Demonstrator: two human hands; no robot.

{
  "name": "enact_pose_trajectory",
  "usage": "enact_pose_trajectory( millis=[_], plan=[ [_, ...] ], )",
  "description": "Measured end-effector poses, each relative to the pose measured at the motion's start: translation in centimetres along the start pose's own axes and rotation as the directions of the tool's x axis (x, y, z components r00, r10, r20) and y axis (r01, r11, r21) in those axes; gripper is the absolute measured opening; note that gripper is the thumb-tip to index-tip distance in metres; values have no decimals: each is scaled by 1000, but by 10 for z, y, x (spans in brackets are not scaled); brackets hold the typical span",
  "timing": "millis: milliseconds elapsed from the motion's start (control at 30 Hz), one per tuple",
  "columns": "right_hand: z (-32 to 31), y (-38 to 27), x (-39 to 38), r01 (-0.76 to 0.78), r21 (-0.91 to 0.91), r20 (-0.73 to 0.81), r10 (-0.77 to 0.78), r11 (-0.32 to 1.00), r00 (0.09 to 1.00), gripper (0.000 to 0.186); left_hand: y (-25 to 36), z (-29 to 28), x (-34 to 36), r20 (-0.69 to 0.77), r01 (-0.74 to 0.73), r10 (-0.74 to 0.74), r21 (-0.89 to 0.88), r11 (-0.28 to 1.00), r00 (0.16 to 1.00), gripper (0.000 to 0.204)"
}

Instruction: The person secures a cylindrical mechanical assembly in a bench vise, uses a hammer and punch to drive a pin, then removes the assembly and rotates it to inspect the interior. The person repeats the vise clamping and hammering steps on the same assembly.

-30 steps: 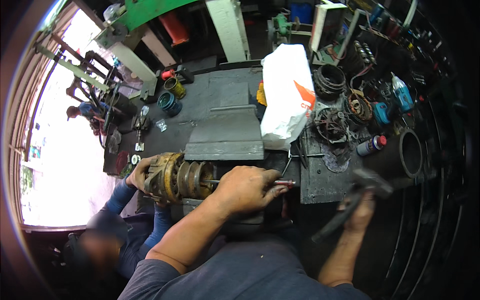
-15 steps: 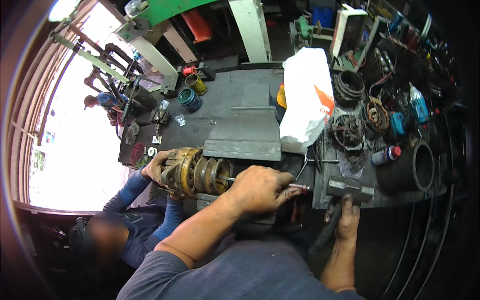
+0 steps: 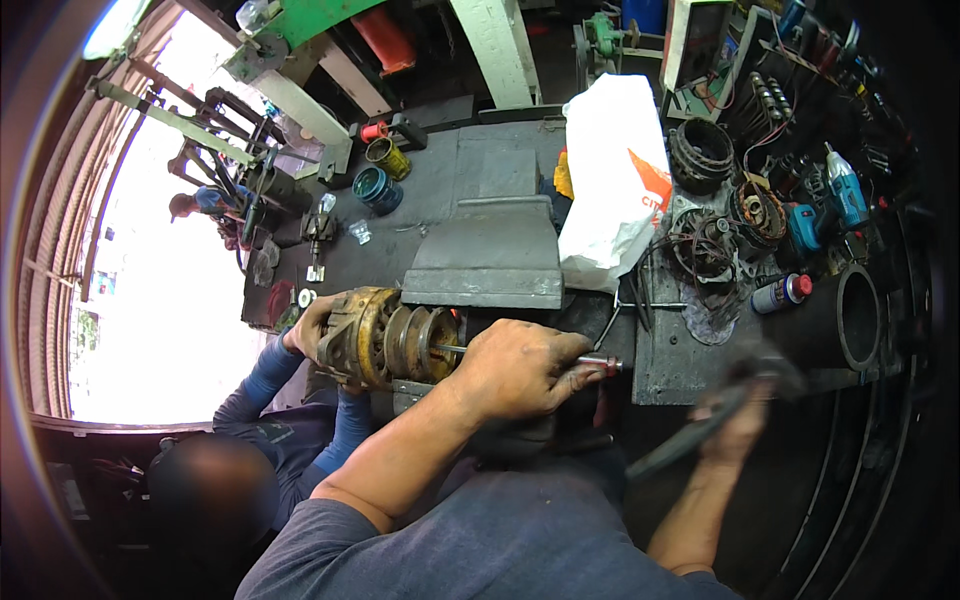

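My left hand (image 3: 522, 368) is wrapped round a screwdriver (image 3: 604, 363) with a red handle end. Its thin metal shaft runs left into the hollow of a rusty grooved pulley (image 3: 408, 340), though the tip's exact contact is hidden. This pulley sits on the end of a yellow, worn alternator (image 3: 362, 338), lying on its side at the bench edge. A co-worker's hand (image 3: 308, 326) steadies its far end. Off to the right, my right hand (image 3: 738, 425) grips a hammer (image 3: 692, 438), blurred by motion, its head away from the screwdriver's handle.
A grey metal plate (image 3: 485, 270) lies behind the alternator, beside a white plastic bag (image 3: 612, 180). Stripped motor parts (image 3: 703, 245), a spray can (image 3: 782, 294) and a thick metal cylinder (image 3: 858, 318) crowd the right bench. The co-worker leans in at lower left.
My right hand has swung the hammer outward to the right, away from the screwdriver. My left hand and the screwdriver stay at the pulley. The view has shifted slightly.
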State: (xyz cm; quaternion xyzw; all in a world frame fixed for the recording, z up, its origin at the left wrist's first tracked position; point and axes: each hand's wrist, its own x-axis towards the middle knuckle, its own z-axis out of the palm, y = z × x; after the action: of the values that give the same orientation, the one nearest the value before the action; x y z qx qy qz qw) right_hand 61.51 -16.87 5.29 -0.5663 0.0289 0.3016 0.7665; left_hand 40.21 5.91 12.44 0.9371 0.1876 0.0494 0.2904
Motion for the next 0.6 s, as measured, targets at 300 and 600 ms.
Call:
enact_pose_trajectory(
  millis=[300, 600],
  plan=[
    [-22, 79, -18, 223, -385, 516, 8, 895, 857, 44, 2, 3, 2, -52, -5, 7, 24, 1000, 999, 33],
    [-6, -32, 5, 102, 151, -117, -84, 983, 990, 58, -1, 2, 0, -5, -4, 4, 28, 1000, 1000, 38]
  ],
)
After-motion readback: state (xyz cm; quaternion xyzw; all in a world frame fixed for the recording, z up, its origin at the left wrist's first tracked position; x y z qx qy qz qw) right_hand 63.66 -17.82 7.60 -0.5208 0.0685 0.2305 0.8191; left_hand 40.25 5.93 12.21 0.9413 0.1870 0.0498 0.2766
